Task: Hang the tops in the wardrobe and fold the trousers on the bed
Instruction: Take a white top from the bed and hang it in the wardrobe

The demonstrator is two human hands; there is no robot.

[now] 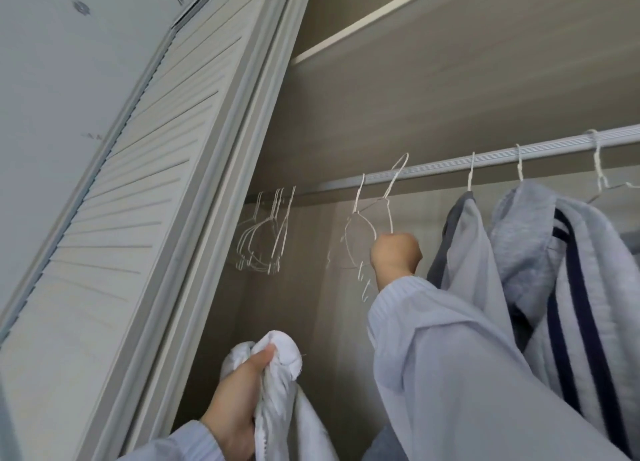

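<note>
Right hand fisted on a wire hanger, hook apparently lifted off the wardrobe rail; left hand grips bunched white top, ready for hanging.

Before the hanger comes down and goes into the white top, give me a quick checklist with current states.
1. Right hand grips a wire hanger: ok.
2. That hanger's hook is clear of the rail: ok, the hook stands tilted above and in front of it.
3. Not tangled with the neighbouring hanger on the rail: cannot tell, the wires overlap.
4. Left hand holds the white top: ok, but bunched.
5. The top's neck opening is findable: cannot tell.
6. Free rail space left of the hung grey tops: ok.
</note>
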